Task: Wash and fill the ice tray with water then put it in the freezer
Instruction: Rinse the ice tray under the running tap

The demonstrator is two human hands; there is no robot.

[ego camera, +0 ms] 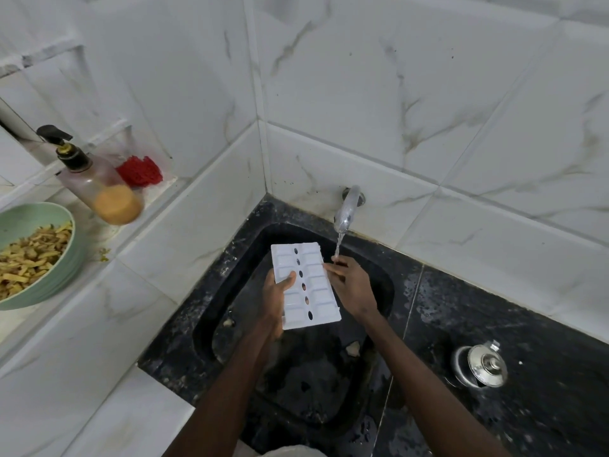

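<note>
Water (338, 246) running from the tap (347, 207) onto our right hand (350, 285), fingers loose beside the ice tray (304, 286), our left hand (276, 300) gripping it over the sink (230, 258).

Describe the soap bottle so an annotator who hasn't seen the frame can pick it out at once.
Start at the black sink in the tiled corner and go left, up to the white ledge along the wall. The pump bottle stands between a green bowl of pale food strips and a red scrubber. It alone is clear, with a black pump top and orange liquid filling only its bottom.
</note>
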